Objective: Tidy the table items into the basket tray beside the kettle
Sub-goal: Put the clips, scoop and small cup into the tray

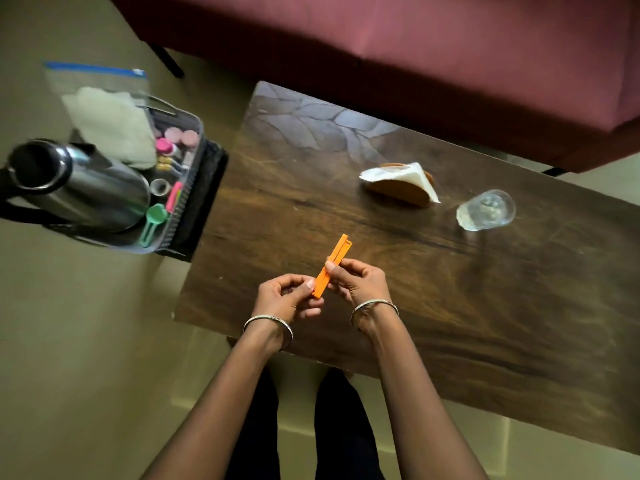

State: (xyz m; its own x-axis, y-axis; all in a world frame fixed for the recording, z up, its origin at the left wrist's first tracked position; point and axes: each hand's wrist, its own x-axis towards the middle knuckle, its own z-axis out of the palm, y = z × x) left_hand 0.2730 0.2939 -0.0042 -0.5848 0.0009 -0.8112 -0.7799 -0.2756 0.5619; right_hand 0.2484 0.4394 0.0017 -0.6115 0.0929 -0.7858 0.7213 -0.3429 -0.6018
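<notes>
Several items lie in the basket (202,130); left hand (287,299) and right hand (363,282) pinch a clip (337,251), napkins (401,178) and glass (486,209) remain on the tabletop (467,306).

Kettle (78,188) shiny metal; table (450,306) glossy grained wood; clip (332,266) matt orange plastic.

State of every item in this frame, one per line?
Orange plastic clip: arms together, pinched by left hand and right hand.
Clear drinking glass: upright on wooden table.
Wooden napkin holder: holds white napkins.
Clear basket tray: partly filled.
Steel kettle: standing beside tray.
</notes>
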